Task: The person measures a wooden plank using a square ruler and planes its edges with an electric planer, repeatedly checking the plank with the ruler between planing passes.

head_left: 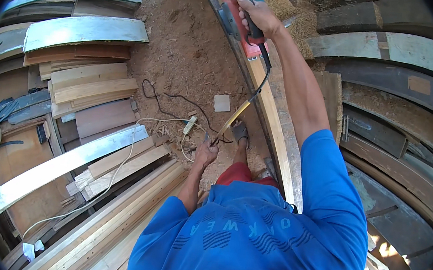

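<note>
My right hand (260, 17) is closed round the rear handle of a red and black electric hand planer (236, 11). The planer rests on a long pale wooden beam (268, 106) that curves from the top of the view down past my right side. From its handle the black power cord (268, 77) drops toward my left hand and passes into a yellow, stiff-looking length (239, 112). Low in front of me, my left hand (205, 154) is closed on the lower end of this cord. Its fingertips are small and partly hidden.
A white power strip (190, 125) with a pale extension cable (132, 144) lies on the dusty ground, near a square pale tile (222, 103). Stacked boards (95, 83) fill the left; dark planks (389, 100) line the right. Sawdust (296, 30) lies beyond the beam.
</note>
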Action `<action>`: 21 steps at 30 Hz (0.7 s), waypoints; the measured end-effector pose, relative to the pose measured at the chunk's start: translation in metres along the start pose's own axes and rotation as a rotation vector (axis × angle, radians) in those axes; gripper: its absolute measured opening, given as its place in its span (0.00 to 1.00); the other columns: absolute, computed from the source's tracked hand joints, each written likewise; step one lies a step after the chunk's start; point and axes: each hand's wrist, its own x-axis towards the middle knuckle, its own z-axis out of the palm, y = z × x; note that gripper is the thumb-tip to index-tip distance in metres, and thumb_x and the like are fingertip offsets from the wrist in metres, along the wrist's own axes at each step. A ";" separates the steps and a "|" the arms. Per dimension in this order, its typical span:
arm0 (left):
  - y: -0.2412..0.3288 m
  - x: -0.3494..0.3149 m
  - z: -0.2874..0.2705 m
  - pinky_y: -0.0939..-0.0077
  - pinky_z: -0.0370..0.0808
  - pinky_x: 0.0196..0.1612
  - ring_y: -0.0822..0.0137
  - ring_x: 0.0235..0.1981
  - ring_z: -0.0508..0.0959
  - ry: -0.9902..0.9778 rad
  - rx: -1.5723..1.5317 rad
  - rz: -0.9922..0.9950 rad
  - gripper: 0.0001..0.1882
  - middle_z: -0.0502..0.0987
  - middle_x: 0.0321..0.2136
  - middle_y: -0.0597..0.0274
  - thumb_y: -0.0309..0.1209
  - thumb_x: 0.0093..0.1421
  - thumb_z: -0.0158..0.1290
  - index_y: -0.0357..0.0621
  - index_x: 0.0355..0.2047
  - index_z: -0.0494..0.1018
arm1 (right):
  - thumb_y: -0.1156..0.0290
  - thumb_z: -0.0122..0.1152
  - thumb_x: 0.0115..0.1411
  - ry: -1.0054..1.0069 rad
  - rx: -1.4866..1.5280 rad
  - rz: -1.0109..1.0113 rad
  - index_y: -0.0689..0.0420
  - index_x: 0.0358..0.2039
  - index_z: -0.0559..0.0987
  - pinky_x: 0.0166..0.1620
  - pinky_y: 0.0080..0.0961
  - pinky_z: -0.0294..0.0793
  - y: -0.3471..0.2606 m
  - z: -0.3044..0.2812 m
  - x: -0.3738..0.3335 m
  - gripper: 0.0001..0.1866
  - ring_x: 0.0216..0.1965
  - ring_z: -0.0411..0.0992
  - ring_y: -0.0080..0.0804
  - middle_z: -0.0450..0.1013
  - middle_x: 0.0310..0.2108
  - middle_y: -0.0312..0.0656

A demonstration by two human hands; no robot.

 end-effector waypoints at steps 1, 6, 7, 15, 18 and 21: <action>-0.002 0.000 0.000 0.53 0.76 0.44 0.40 0.37 0.80 0.029 -0.017 0.002 0.17 0.79 0.31 0.36 0.38 0.55 0.51 0.42 0.41 0.78 | 0.51 0.55 0.68 -0.012 0.018 -0.004 0.52 0.28 0.73 0.22 0.19 0.66 0.001 0.003 -0.005 0.19 0.19 0.67 0.17 0.68 0.20 0.28; -0.033 0.002 0.012 0.53 0.74 0.52 0.37 0.47 0.77 -0.094 0.059 -0.104 0.20 0.76 0.44 0.34 0.37 0.55 0.51 0.47 0.47 0.78 | 0.52 0.53 0.68 0.062 -0.082 0.022 0.54 0.25 0.73 0.22 0.20 0.64 0.000 0.016 -0.097 0.20 0.18 0.65 0.17 0.69 0.19 0.29; -0.042 0.005 0.020 0.53 0.73 0.55 0.36 0.50 0.75 -0.121 0.102 -0.074 0.21 0.75 0.49 0.35 0.37 0.55 0.51 0.49 0.49 0.78 | 0.53 0.52 0.69 0.097 -0.136 0.055 0.54 0.24 0.73 0.22 0.20 0.64 -0.003 0.014 -0.124 0.21 0.18 0.65 0.17 0.69 0.18 0.30; -0.017 0.040 0.055 0.57 0.71 0.59 0.39 0.54 0.74 -0.193 0.130 0.039 0.28 0.74 0.53 0.35 0.41 0.56 0.53 0.44 0.56 0.74 | 0.55 0.51 0.69 0.084 -0.106 0.162 0.59 0.37 0.72 0.23 0.21 0.67 0.060 0.007 -0.358 0.18 0.18 0.65 0.18 0.66 0.19 0.31; 0.006 0.080 0.066 0.56 0.72 0.57 0.40 0.52 0.76 -0.118 -0.013 0.059 0.30 0.75 0.50 0.33 0.44 0.58 0.55 0.43 0.58 0.72 | 0.54 0.52 0.68 0.094 -0.092 0.123 0.61 0.40 0.72 0.23 0.20 0.67 0.071 0.012 -0.367 0.19 0.19 0.66 0.18 0.67 0.20 0.32; 0.056 0.129 0.066 0.53 0.75 0.51 0.39 0.45 0.79 0.079 -0.087 0.188 0.33 0.77 0.44 0.31 0.49 0.60 0.55 0.37 0.58 0.70 | 0.53 0.53 0.68 0.138 -0.165 0.097 0.61 0.40 0.72 0.24 0.20 0.67 0.068 0.014 -0.331 0.20 0.20 0.66 0.17 0.66 0.20 0.31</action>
